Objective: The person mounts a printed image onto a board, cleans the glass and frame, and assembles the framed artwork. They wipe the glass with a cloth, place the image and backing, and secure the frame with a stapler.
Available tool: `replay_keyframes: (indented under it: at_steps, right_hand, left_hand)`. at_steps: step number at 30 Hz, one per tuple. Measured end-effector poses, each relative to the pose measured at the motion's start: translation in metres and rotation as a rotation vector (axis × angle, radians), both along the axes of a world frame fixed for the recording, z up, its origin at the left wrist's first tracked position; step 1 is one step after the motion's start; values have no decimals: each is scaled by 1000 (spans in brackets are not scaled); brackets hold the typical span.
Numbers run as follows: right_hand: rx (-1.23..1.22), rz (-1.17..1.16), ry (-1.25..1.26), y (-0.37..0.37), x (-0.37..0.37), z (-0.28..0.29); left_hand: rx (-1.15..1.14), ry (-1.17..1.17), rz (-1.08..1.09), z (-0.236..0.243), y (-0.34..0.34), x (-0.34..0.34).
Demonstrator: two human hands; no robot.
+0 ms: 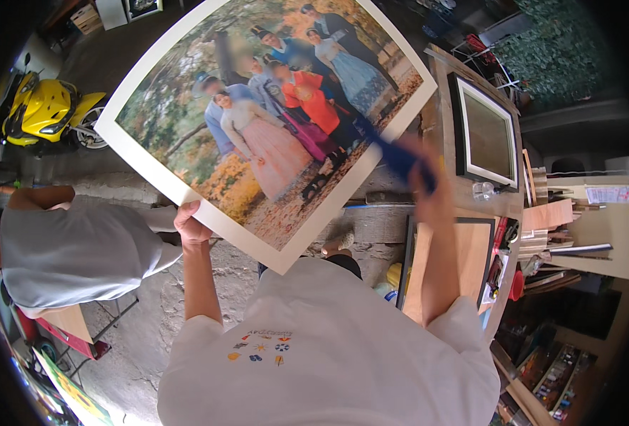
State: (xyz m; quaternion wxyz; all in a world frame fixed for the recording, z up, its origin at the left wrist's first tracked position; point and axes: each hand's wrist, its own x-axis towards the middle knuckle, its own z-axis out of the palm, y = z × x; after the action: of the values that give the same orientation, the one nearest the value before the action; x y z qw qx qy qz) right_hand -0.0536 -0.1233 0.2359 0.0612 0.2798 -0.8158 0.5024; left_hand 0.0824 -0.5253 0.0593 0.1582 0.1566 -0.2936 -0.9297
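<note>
White-bordered, the group photograph (272, 121) spreads beyond our left fingers (190, 210), which pinch its near edge; our right fingers (435, 166) clutch a blurred dark-blue cloth (398, 155) over it. Below both, small lettering (270, 333) and coloured icons (259, 347) mark our shirt (328, 376).

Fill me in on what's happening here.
A person's left hand holds a large printed group photo by its white border near the lower left edge. Their right hand, blurred, grips a dark blue item that reaches over the photo's lower right edge. On the right, a black-and-white frame lies on a workbench; another person is at the left.
</note>
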Motion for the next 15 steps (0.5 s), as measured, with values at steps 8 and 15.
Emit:
replay_keyframes:
  at_steps: [8,15]
  right_hand:
    - [680,-198,468,21,-69,-56]
    - [-21,963,-358,-28,96,-52]
  left_hand:
    - [43,163,-53,-13,-1,-6]
    - [10,159,48,-22,0,-4]
